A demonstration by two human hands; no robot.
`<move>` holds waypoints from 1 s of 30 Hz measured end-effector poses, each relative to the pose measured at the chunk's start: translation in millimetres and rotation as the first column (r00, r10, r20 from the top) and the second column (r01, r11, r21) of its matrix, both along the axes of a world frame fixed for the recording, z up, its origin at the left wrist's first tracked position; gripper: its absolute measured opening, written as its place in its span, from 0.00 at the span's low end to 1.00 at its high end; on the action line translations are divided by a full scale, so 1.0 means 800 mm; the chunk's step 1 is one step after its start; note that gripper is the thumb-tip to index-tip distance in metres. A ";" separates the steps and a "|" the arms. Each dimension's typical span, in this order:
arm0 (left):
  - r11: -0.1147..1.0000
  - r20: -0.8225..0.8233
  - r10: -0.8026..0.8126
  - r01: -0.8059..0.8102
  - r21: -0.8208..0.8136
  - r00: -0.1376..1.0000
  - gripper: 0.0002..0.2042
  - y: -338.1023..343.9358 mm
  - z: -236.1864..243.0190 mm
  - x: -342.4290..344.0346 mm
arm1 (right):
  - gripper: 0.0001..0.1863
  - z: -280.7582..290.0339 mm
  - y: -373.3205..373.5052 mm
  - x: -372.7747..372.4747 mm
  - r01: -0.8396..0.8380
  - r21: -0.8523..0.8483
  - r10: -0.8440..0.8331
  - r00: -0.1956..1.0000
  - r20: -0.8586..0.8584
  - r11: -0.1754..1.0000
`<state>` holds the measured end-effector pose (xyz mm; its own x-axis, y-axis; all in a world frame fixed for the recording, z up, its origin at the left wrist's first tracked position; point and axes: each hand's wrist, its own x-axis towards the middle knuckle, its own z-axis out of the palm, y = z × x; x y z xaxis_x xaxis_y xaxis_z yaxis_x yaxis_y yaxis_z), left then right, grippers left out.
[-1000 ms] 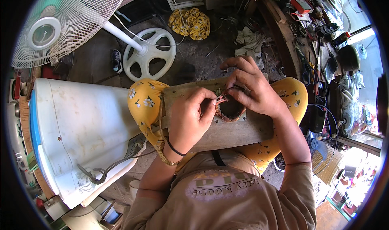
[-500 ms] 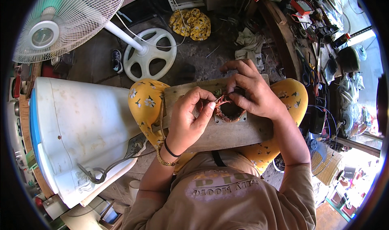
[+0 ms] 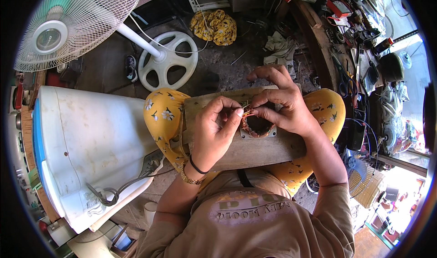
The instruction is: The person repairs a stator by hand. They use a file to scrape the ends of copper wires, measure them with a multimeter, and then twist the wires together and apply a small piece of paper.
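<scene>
A round motor stator [image 3: 258, 131] with copper windings rests on a wooden board [image 3: 268, 153] across my lap. Its square metal plate shows at the lower corners, and the middle of the ring is a dark hole. Thin reddish and yellowish wires [image 3: 247, 113] rise from its upper left side. My left hand [image 3: 217, 128] pinches these wires between thumb and forefinger. From the other side my right hand [image 3: 282, 105] closes thumb and forefinger on the same wires, its other fingers raised and curled. The two fingertip pairs are nearly touching, so the exact wire ends are hidden.
A white stand fan [image 3: 50, 37] with its round base [image 3: 190, 69] stands at the far left. Beside my left knee lies a large white appliance body [image 3: 91, 139] with a grey cord. Scissors [image 3: 344, 78] and many tools crowd the bench at right. Yellow cloth [image 3: 214, 27] lies ahead on the floor.
My right thumb and forefinger have moved slightly left, closer to my left fingertips, and now pinch the wires. The stator and board have stayed in place.
</scene>
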<state>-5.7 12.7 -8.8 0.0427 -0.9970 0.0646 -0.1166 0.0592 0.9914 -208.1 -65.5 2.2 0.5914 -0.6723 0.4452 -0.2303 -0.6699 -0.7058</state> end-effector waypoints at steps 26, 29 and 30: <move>0.999 0.086 -0.054 0.053 0.005 0.995 0.02 0.005 0.013 0.001 | 0.09 0.003 0.002 -0.001 0.040 0.012 -0.039 0.997 -0.062 0.999; 1.000 0.113 0.009 -0.012 0.019 0.994 0.03 0.006 0.008 -0.004 | 0.09 0.003 0.002 -0.001 0.021 -0.003 -0.021 0.998 -0.056 1.000; 1.000 0.142 0.025 -0.027 0.006 0.990 0.03 0.005 0.007 -0.004 | 0.08 0.003 0.002 -0.001 0.018 -0.004 -0.018 0.998 -0.056 1.000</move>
<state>-9.0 16.8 -2.9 0.0596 -0.9961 0.0644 -0.2571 0.0470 0.9653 -209.2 -64.1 4.8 0.6031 -0.6818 0.4141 -0.2814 -0.6676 -0.6893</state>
